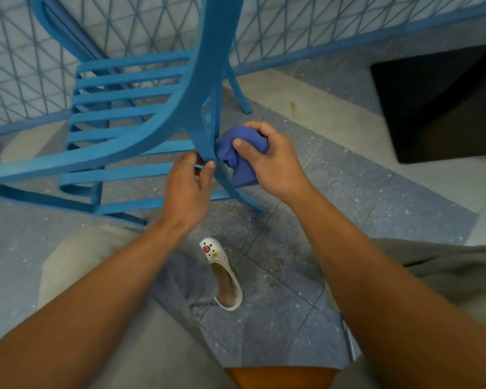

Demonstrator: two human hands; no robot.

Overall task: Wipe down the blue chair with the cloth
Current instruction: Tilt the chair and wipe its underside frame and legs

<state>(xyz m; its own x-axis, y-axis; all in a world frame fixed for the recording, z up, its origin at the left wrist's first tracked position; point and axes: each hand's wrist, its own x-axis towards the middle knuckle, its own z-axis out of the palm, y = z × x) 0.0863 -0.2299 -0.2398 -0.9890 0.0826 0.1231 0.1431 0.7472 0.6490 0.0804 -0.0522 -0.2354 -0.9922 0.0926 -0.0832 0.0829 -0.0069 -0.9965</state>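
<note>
My right hand [267, 161] is bunched around the cloth [237, 155] — a blue-violet wad, thumb pressed across its front and fingers curled over the top — and I hold it against the right side of the blue chair [141, 119], right where the curved frame narrows to an edge. My left hand [190, 186] sits just beside it, on the other side of that same edge, thumb and fingers pinching the frame, so the two hands nearly meet with only the blue bar between them. The chair lies tipped over, its slatted seat spreading away to the left of my left hand and its frame rising up and away from both hands towards a blue lattice fence [334, 26]. One chair leg curves down just under my right hand to the speckled grey floor [348, 192]. Below my wrists, nearer to me, is a white clog [222, 272] on my foot — well apart from the chair.
</note>
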